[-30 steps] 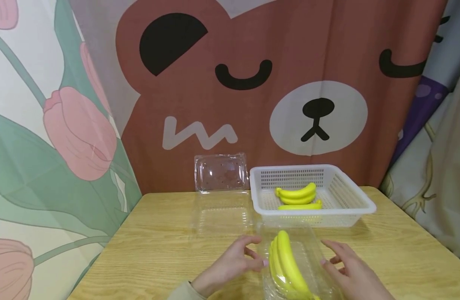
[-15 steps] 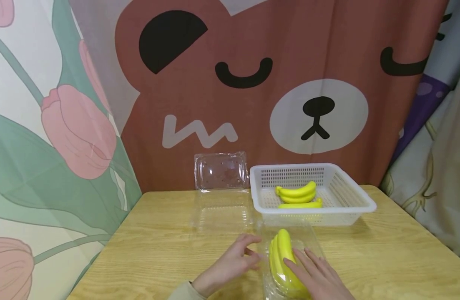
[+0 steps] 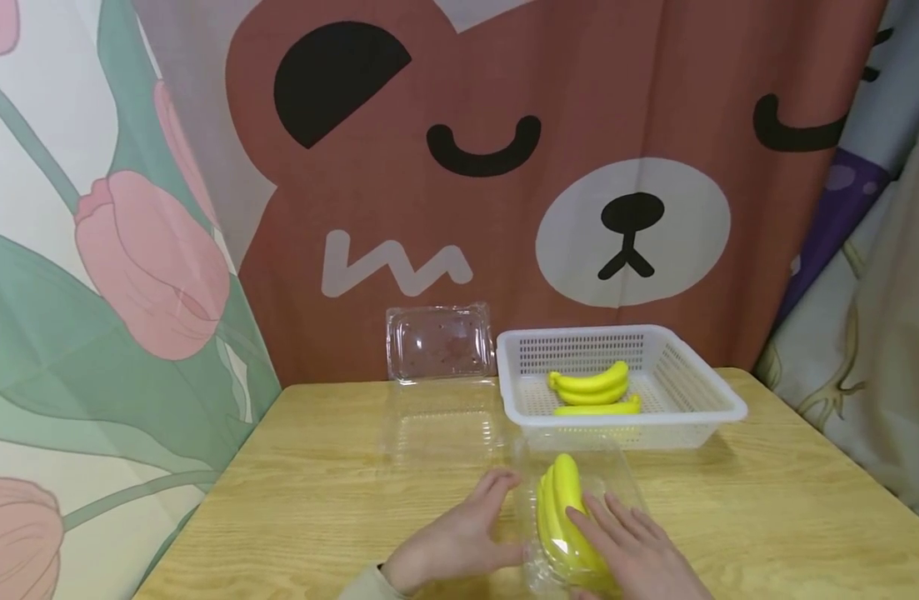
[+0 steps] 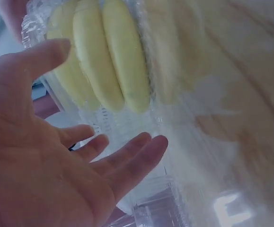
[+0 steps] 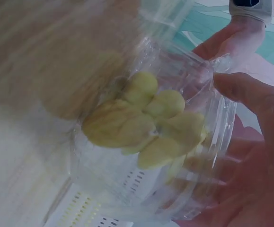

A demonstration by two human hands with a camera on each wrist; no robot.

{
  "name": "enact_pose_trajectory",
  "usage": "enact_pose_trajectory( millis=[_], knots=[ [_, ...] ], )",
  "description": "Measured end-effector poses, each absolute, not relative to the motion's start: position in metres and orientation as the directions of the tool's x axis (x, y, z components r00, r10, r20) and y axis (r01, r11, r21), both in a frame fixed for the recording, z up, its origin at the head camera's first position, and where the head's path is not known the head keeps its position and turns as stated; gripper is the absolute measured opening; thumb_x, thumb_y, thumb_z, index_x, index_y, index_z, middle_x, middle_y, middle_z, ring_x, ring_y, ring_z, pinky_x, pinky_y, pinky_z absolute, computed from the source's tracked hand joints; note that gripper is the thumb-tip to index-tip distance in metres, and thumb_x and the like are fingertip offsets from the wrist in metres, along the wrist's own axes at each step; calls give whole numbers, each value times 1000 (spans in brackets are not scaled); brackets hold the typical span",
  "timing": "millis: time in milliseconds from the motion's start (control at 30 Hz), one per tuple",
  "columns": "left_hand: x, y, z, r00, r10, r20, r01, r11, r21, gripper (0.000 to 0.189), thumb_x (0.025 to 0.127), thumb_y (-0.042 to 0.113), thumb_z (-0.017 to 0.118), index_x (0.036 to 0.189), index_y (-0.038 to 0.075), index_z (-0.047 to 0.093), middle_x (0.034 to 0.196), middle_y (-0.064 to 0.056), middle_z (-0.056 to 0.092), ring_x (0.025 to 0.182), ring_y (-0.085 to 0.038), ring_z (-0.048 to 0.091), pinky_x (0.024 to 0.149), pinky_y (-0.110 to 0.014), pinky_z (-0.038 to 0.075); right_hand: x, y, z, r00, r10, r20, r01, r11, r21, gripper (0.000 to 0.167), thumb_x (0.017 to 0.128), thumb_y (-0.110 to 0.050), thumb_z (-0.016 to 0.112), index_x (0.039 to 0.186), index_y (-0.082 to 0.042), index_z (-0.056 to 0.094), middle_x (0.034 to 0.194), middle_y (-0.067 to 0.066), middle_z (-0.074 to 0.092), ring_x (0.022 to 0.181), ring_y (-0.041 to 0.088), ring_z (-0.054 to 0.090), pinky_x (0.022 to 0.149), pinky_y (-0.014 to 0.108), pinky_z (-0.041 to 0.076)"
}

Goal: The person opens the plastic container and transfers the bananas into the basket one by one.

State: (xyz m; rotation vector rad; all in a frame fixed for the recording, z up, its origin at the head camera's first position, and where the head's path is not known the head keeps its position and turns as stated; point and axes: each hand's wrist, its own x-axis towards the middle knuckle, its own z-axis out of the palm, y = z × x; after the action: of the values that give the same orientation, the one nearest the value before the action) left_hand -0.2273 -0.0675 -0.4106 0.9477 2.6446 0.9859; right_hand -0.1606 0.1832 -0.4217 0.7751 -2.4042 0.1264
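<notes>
A clear plastic clamshell box (image 3: 616, 467) lies at the table's near side with a bunch of yellow bananas (image 3: 560, 512) inside. Flat across its top, the fingers of my right hand (image 3: 631, 542) lie over the bananas' right side. In the right wrist view that hand's thumb is right at the box's edge, and the banana stems (image 5: 127, 123) show through the plastic. My left hand (image 3: 459, 533) is spread at the box's left side, thumb apart from the fingers. The left wrist view has this palm (image 4: 56, 142) beside the bananas, holding nothing.
A white perforated basket (image 3: 624, 422) with more bananas (image 3: 590, 387) stands behind the box, to the right. Left of it sits another clear box with its lid (image 3: 438, 342) raised. A bear-print curtain (image 3: 399, 192) hangs behind the wooden table (image 3: 302, 500).
My right hand has moved left from beside the box onto its top, then stayed there. My left thumb has spread away from its fingers, toward the near side.
</notes>
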Motion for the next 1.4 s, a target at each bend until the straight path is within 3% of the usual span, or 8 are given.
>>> enact_pose_trajectory(
  millis=[200, 333, 533, 667, 733, 867, 1000, 1400],
  knots=[
    [-222, -71, -414, -764, 640, 76, 582, 634, 509, 92, 91, 64, 55, 160, 19, 13, 162, -4, 21, 141, -26, 33, 107, -44, 40, -160, 181, -422, -573, -528, 627, -546, 816, 187, 61, 85, -57, 65, 121, -8, 69, 121, 12, 68, 103, 31, 67, 74, 43, 59],
    [-219, -72, -412, -738, 670, 81, 625, 635, 453, 90, 95, 64, 46, 160, 15, 7, 163, -6, 18, 145, -25, 25, 113, -41, 32, -162, 180, -423, -527, -538, 658, -551, 806, 217, 60, 97, -59, 47, 117, -9, 72, 116, 9, 70, 96, 29, 70, 66, 37, 60],
    [-220, -69, -415, -765, 642, 46, 588, 668, 456, 89, 96, 67, 38, 160, 13, 7, 162, -4, 16, 143, -20, 28, 112, -37, 33, -168, 180, -424, -429, -554, 714, -541, 790, 288, 68, 106, -51, 20, 110, -11, 76, 108, 7, 73, 88, 26, 72, 59, 34, 58],
    [-220, -67, -416, -790, 613, 14, 550, 698, 459, 91, 95, 70, 36, 160, 15, 5, 162, -3, 17, 140, -20, 34, 111, -36, 36, -169, 180, -423, -405, -549, 731, -531, 792, 301, 69, 107, -49, 18, 108, -14, 77, 105, 5, 74, 84, 25, 72, 50, 31, 56],
    [-220, -66, -415, -791, 612, 5, 548, 705, 451, 90, 95, 70, 36, 160, 15, 6, 162, -2, 17, 140, -20, 35, 110, -36, 37, -168, 181, -420, -422, -556, 716, -538, 789, 295, 66, 106, -51, 22, 109, -15, 77, 105, 5, 74, 84, 25, 72, 48, 29, 55],
    [-219, -67, -414, -770, 639, -1, 578, 697, 424, 86, 96, 61, 42, 160, 16, 6, 164, 1, 9, 139, -19, 35, 110, -34, 37, -160, 182, -406, -642, -407, 649, -517, 855, 25, 35, 100, -43, 54, 118, -21, 74, 105, -2, 74, 75, 11, 71, 51, 24, 54],
    [-219, -67, -415, -746, 666, -1, 613, 687, 391, 86, 96, 60, 44, 160, 16, 7, 165, 2, 1, 141, -18, 31, 111, -34, 35, -153, 183, -393, -820, -270, 506, -408, 894, -184, 39, 93, -41, 67, 129, -25, 68, 111, -6, 72, 74, 4, 68, 57, 22, 55],
    [-219, -65, -418, -748, 662, 35, 629, 692, 354, 87, 95, 62, 43, 160, 17, 6, 164, 4, 1, 146, -17, 20, 113, -36, 31, -142, 175, -400, -803, -287, 522, -381, 921, -80, 65, 80, -74, 61, 121, -25, 72, 120, -7, 69, 103, 17, 68, 61, 31, 58]
  ],
)
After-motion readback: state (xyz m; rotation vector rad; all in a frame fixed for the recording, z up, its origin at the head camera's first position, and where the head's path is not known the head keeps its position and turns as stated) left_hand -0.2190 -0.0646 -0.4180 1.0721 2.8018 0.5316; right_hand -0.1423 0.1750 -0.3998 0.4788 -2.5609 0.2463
